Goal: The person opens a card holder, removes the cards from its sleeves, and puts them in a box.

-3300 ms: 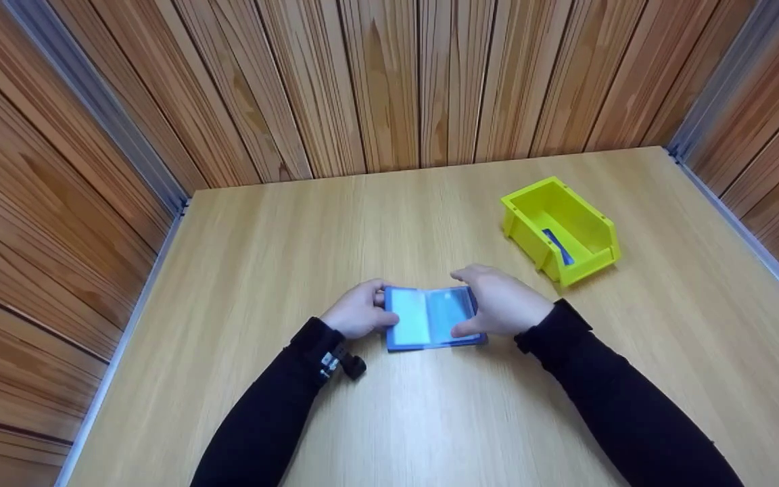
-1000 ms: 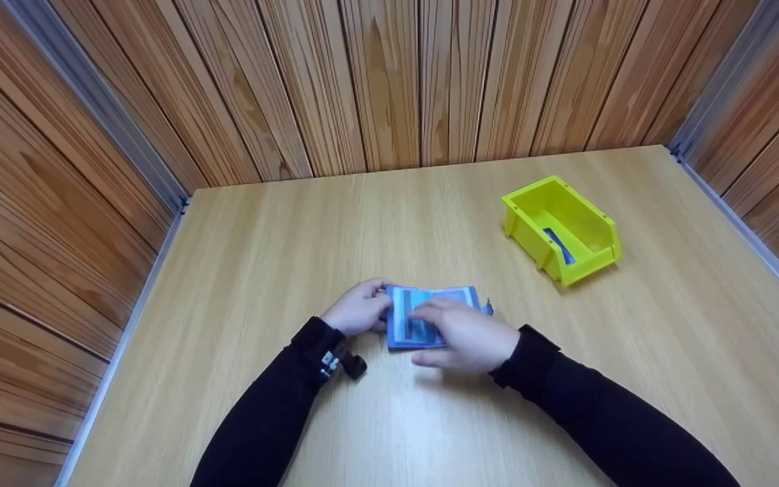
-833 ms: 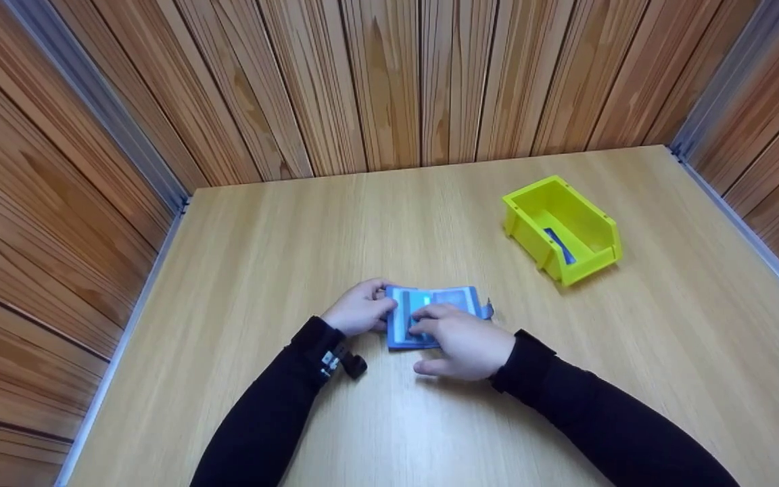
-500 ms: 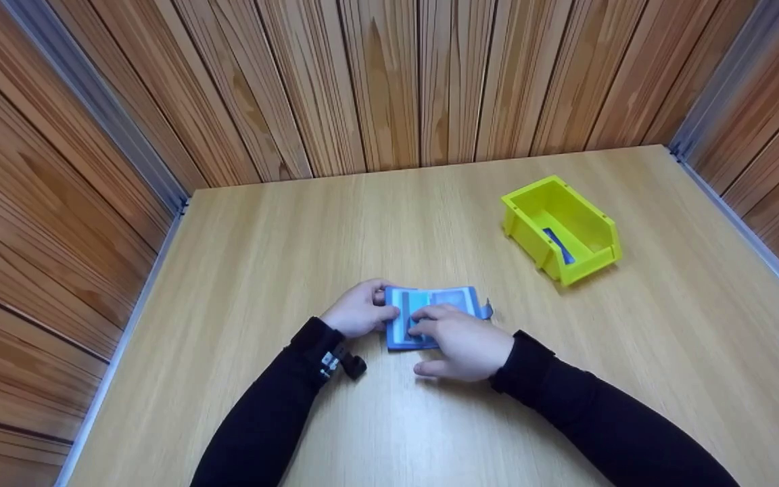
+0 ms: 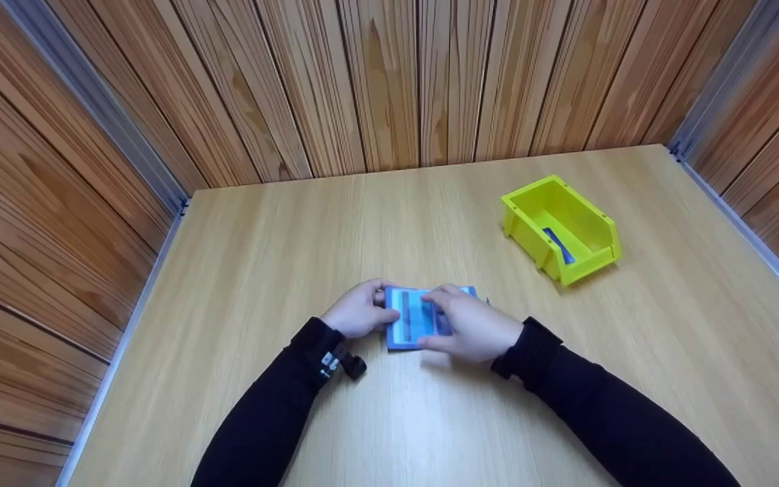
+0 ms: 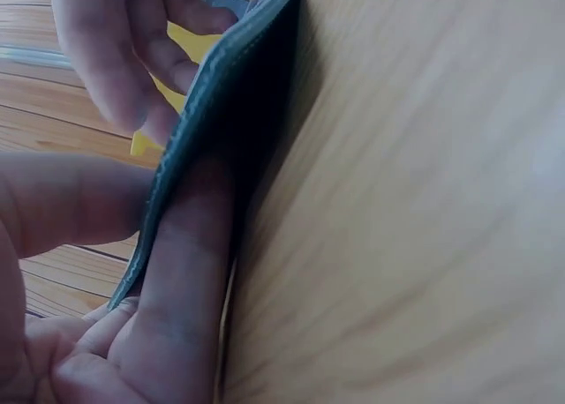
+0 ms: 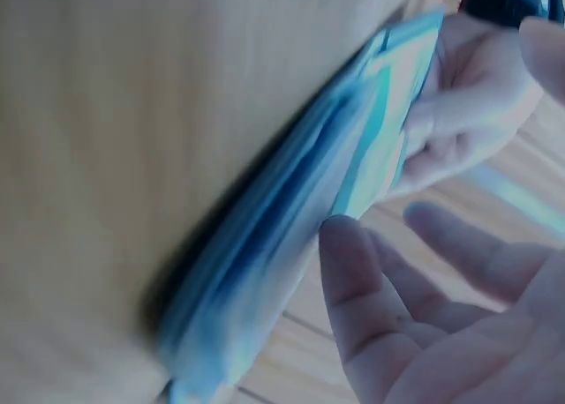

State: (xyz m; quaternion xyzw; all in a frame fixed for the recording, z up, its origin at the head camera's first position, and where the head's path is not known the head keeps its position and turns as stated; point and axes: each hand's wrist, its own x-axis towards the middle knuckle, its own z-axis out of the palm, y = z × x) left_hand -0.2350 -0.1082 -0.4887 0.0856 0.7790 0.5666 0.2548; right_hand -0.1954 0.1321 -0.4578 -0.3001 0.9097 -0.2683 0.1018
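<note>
A small blue card wallet (image 5: pixel 395 331) with clear sleeves lies spread on the table. Its left side shows a light blue card (image 5: pixel 422 318) with a darker stripe beside it. My left hand (image 5: pixel 357 312) pinches the wallet's left edge, thumb on top; the left wrist view shows fingers under the cover (image 6: pixel 256 86). Over the right half is my right hand (image 5: pixel 474 328), thumb and fingers apart. In the right wrist view its fingertip (image 7: pixel 344 245) touches the edge of the sleeves (image 7: pixel 265 236). The right hand hides most of the wallet's right side and clasp strap.
A yellow open-front bin (image 5: pixel 528 240) stands at the back right, a flat dark blue piece (image 5: pixel 558 245) inside it. Wood-plank walls (image 5: pixel 389 88) rise behind the table (image 5: pixel 281 237) and on both sides.
My right hand has gone from the wallet's right edge to the card area, then shifted slightly up and right. The striped card now shows where the sleeves looked plain. My left hand has stayed put.
</note>
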